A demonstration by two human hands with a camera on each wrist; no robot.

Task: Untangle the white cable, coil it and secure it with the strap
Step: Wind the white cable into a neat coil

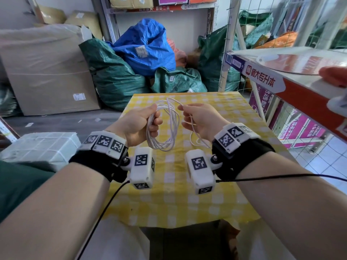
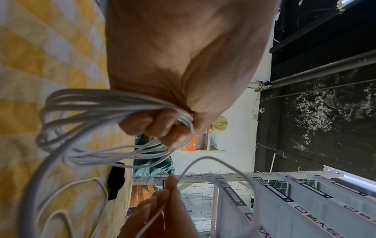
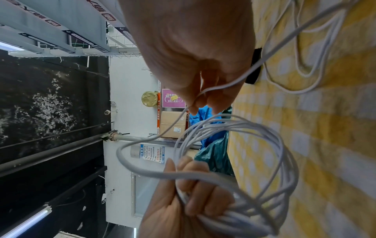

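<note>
Coils of the white cable (image 1: pixel 165 128) hang bunched in the left hand (image 1: pixel 139 124), fingers curled tight round them above the yellow checked tablecloth (image 1: pixel 187 203). Beside it, the right hand (image 1: pixel 201 119) pinches the loose run, whose slack trails onto the cloth near the black strap (image 3: pixel 254 66). Best, I judge, to feed each new loop the same size, untwisted, into that grip.

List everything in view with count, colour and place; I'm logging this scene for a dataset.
white cable: one, white, loops bunched in the left hand, free strand running to the right hand, slack on the tablecloth
strap: one, black, lying on the tablecloth
tablecloth: one, yellow and white check, over the table
sacks: several, blue and green, piled behind the table
cardboard box: one, brown, far left
shelf: one, red and white, right
left hand: grips the coil
right hand: pinches the strand
</note>
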